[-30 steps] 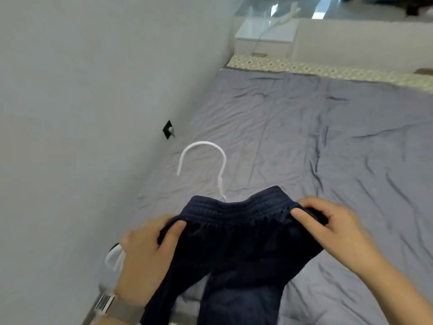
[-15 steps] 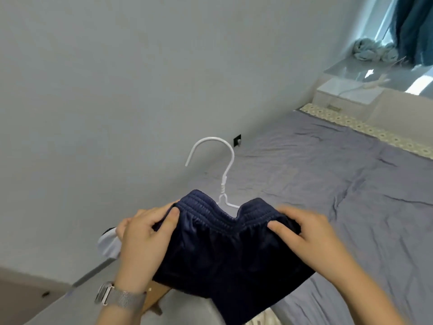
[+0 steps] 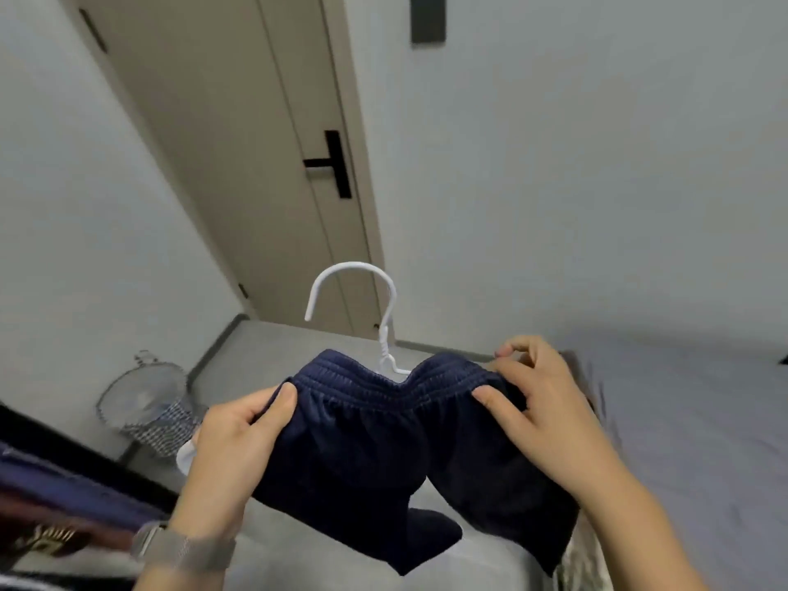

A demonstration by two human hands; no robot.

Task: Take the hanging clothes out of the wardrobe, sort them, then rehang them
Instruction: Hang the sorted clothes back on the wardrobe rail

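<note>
The view has swung away from the bed [image 3: 682, 420] and the wall beside it toward a door [image 3: 256, 164], and the shorts [image 3: 383, 441] on their hanger [image 3: 386, 317] have come round with it, held up in front of the body as before. The left hand [image 3: 232, 445] grips the left end of the waistband, thumb on the front and fingers curled behind. The right hand [image 3: 541, 403] pinches the right end, its forefinger and thumb raised a little at the top edge. The white hook stands upright above the dip in the waistband.

The shorts look ready to go back on the rail; dark clothes [image 3: 64, 505] at lower left may be the wardrobe's contents, though that corner is too cropped to be sure. To do this well, one hand should shift to the hook's neck while the other steadies the cloth, since the waistband seems only stretched over the hanger's shoulders and could slip off one end if tilted. Keep the hanger level while turning. A wire basket [image 3: 145, 403] stands on the floor near the wall.
</note>
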